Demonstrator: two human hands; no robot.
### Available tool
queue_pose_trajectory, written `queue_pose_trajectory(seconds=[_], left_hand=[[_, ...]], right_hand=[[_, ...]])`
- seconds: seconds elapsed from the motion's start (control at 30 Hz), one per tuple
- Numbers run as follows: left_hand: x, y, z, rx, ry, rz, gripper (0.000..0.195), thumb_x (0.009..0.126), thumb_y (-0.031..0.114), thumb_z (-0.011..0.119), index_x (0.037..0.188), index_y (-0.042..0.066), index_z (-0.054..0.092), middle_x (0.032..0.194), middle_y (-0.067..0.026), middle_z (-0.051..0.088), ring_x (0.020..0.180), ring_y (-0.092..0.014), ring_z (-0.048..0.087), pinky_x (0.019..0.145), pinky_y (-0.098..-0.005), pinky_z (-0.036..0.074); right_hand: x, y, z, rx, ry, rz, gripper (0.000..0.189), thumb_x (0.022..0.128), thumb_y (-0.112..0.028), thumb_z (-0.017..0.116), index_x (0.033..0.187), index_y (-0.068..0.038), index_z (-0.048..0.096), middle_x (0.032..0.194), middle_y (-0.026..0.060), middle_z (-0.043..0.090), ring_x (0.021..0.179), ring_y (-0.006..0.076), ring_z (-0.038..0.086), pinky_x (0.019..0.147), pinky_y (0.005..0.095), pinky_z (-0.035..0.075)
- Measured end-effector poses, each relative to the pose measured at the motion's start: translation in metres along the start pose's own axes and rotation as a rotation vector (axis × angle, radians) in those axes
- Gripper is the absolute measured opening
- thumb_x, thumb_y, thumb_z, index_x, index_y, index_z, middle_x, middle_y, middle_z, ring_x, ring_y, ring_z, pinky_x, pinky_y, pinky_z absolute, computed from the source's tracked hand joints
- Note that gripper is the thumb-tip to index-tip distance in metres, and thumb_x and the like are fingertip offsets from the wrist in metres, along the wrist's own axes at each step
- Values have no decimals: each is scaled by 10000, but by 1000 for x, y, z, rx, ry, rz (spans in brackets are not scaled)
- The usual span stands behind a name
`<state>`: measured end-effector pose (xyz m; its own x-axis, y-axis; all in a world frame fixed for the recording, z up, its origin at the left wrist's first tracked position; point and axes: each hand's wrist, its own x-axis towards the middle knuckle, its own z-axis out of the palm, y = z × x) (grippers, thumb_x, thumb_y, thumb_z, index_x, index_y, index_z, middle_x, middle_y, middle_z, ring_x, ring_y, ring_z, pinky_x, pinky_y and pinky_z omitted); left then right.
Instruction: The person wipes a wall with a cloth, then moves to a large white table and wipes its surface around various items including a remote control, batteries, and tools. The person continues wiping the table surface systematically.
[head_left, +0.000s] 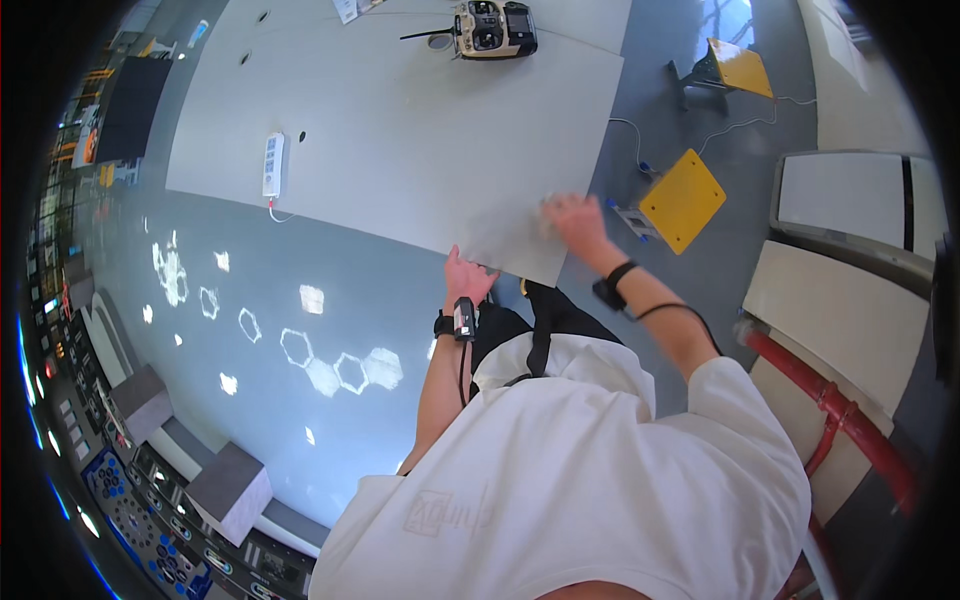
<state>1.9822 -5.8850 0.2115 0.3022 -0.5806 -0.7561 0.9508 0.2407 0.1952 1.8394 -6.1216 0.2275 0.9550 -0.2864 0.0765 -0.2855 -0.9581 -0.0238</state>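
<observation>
My left hand (469, 277) is at the near edge of the grey-white table (390, 150), its thumb and fingers apart; I see nothing held in it. Over the table's right corner is my right hand (574, 221), blurred, with its fingers bent around or against a small pale thing (549, 217) too blurred to name. Both wrists wear black straps with small devices and cables. A radio control transmitter (495, 30) with two sticks and a black antenna lies at the table's far side. A white power strip (274, 165) rests near the left part of the near edge.
Two stools with yellow seats (682, 201) stand on the floor right of the table, with white cables (739, 127) around them. A red pipe (825, 397) runs along the wall at the right. Grey box seats (229, 487) stand at the lower left.
</observation>
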Motion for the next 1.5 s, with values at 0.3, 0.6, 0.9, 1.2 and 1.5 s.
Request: queue_pose_trajectory(seconds=[0.3, 0.6, 0.9, 1.2, 1.5], left_hand=[[6, -2, 1, 64, 51, 4, 664, 1095, 468, 267, 1617, 59, 230, 1678, -187, 225, 1572, -354, 171, 1256, -609, 19], [10, 3, -6, 130, -52, -36, 602, 1090, 434, 363, 1573, 75, 325, 1624, -138, 362, 1498, -297, 330, 1232, -555, 210], [7, 42, -25, 225, -108, -292, 723, 1047, 497, 461, 1561, 14, 302, 1532, -182, 448, 1449, -326, 388, 1202, -500, 294], [21, 82, -32, 27, 149, -332, 735, 1038, 422, 441, 1543, -84, 274, 1625, -210, 318, 1499, -344, 329, 1252, -510, 225], [19, 143, -34, 15, 224, -294, 733, 1015, 359, 467, 1568, -68, 244, 1639, -209, 299, 1511, -353, 300, 1245, -523, 225]], right_hand=[[104, 136, -4, 43, -11, 230, 425, 811, -95, 660, 1208, -246, 685, 1166, 13, 644, 1112, 266, 620, 887, 446, 463], [2, -22, 19, 112, -152, -100, 488, 753, -130, 723, 1225, -245, 672, 1238, 26, 606, 1164, 247, 568, 922, 479, 439], [-17, -75, 0, 350, -281, -206, 510, 690, -115, 778, 1174, -241, 683, 1254, 4, 610, 1176, 223, 575, 914, 430, 440], [87, 67, 11, 68, -43, 387, 556, 754, -130, 742, 1293, -231, 649, 1291, 32, 611, 1219, 283, 572, 942, 522, 446], [142, 98, -2, 72, -53, 572, 530, 779, -150, 730, 1297, -237, 657, 1272, 18, 609, 1188, 271, 586, 919, 505, 461]])
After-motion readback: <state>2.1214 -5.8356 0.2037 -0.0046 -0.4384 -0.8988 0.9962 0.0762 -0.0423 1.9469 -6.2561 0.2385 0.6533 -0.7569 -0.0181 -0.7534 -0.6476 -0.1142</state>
